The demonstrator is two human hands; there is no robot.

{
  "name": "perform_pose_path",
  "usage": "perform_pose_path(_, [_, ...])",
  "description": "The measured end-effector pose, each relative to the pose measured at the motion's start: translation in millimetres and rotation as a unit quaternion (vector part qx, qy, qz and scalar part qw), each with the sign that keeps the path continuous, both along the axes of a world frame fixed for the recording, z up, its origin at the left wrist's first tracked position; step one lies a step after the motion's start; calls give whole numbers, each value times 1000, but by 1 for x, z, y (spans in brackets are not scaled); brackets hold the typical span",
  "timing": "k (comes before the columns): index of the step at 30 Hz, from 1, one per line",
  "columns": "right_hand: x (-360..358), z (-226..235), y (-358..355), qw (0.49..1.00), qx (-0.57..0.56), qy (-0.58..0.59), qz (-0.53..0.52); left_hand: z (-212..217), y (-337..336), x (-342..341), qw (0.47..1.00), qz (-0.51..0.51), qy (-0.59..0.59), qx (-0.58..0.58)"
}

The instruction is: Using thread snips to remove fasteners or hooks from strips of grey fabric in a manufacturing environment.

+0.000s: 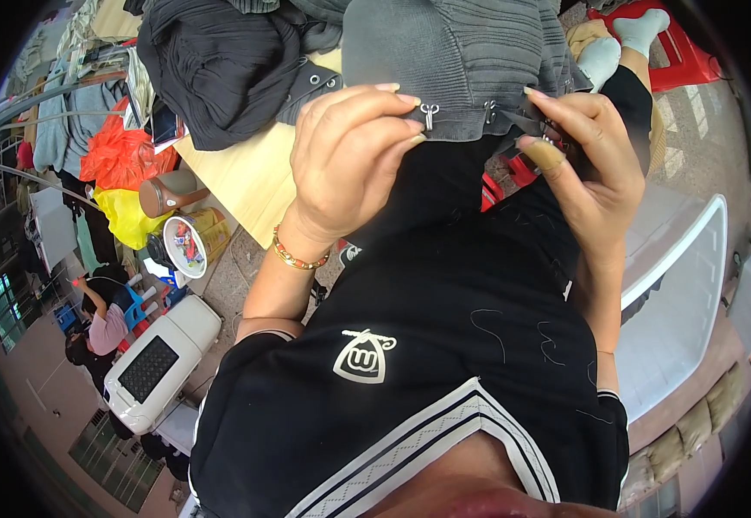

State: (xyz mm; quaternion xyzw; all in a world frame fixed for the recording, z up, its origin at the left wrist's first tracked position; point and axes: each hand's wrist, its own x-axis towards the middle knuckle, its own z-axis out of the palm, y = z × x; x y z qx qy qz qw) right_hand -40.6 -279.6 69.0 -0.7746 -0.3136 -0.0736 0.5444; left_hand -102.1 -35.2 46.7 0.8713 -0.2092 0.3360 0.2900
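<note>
A dark grey ribbed knit garment [444, 52] lies across my lap and the table edge, its lower band turned toward me. Silver metal hooks [430, 116] sit along that band. With its fingertips, my left hand [336, 160] pinches the band just left of one hook. My right hand [598, 160] is closed around the band's right part, where another small metal piece shows between thumb and forefinger. A tan cover [543, 154] wraps the right thumb. Part of the band there is hidden by the fingers.
A black knit garment [220, 73] lies bunched on the wooden table [241, 186]. Left of it are a red plastic bag [125, 151], a brown cup [168, 193] and a white-rimmed tub [187, 246] of small items. A white plastic bin [678, 285] stands at right, a red stool [686, 52] beyond.
</note>
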Motion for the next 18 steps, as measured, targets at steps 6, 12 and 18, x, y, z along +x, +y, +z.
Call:
perform_pose_path(6, [3,4,14,996,-29,-73,32,4,4,-1,997,-15,16,-70])
perform_pose_path(12, [3,5,23,991,-75,-105,36,2,4,-2,997,-18,15,-69])
perform_pose_path(18, [3,3,22,993,-52,-103,28,-3,6,-3,997,-25,13,-75])
